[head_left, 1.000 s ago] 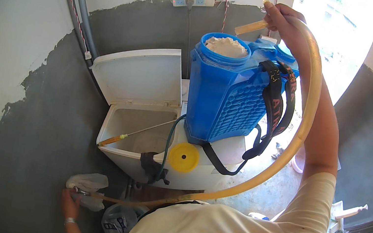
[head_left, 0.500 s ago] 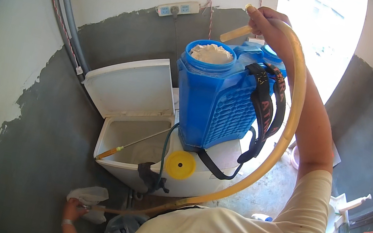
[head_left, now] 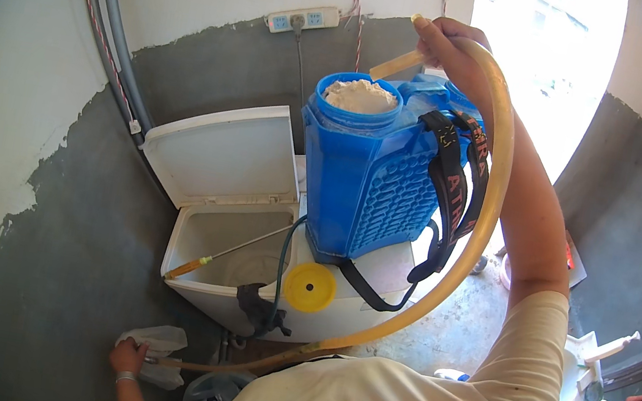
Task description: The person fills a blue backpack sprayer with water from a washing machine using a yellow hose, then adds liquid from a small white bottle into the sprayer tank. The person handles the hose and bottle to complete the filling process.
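A translucent yellow hose [head_left: 499,172] arcs from my raised right hand [head_left: 455,48] down across my front toward the lower left. My right hand is closed around it near its free end, which points down just above the mouth of a blue backpack sprayer tank [head_left: 332,172]. Pale foam or powder [head_left: 361,97] fills that mouth to the rim. At the lower left, my left hand [head_left: 127,357] is closed by the hose's other end, where a small metallic fitting shows. A crumpled white plastic bag [head_left: 163,342] surrounds that spot, hiding what the fingers grip.
Under the sprayer stands a white twin-tub washing machine [head_left: 218,296], one lid raised, with an orange-handled rod [head_left: 189,266] across its opening. A yellow round cap [head_left: 310,286] and dark cloth [head_left: 256,302] lie at its front. Black straps [head_left: 450,172] hang from the sprayer.
My right hand has shifted slightly left and down, bringing the hose end closer to the tank mouth. My left hand stays at about the same place.
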Demonstrator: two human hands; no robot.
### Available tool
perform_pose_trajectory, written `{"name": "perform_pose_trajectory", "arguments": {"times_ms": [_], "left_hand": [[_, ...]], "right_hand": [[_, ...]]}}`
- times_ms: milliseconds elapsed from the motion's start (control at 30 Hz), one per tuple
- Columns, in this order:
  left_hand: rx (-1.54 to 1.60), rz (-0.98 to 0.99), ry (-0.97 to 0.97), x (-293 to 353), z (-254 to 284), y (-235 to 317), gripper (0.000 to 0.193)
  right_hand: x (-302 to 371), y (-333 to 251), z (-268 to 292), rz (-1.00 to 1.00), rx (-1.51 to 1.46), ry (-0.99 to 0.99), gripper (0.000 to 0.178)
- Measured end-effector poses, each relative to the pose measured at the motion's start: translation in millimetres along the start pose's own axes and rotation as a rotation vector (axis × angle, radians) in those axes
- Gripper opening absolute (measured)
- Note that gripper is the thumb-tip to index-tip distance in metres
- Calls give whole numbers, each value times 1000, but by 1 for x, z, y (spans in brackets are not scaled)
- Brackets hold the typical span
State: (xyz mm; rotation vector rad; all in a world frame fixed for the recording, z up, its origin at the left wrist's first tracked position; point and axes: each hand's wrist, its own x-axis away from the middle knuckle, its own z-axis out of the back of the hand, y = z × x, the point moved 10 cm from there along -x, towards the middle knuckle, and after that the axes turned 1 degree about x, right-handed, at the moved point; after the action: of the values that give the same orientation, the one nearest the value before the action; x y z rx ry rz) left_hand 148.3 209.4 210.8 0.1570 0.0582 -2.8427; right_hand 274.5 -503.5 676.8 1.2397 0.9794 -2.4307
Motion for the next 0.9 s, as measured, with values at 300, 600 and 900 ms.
{"name": "perform_pose_trajectory", "arguments": {"times_ms": [300, 600, 900], "left_hand": [[-32, 20, 13, -3, -7, -3, 44], [17, 9, 31, -5, -18, -11, 44], [-6, 16, -2, 0, -18, -5, 42]], "right_hand": [[-1, 7, -3, -14, -26, -24, 46], [-5, 13, -1, -37, -35, -38, 43], [-2, 8, 1, -39, -42, -49, 45]]}}
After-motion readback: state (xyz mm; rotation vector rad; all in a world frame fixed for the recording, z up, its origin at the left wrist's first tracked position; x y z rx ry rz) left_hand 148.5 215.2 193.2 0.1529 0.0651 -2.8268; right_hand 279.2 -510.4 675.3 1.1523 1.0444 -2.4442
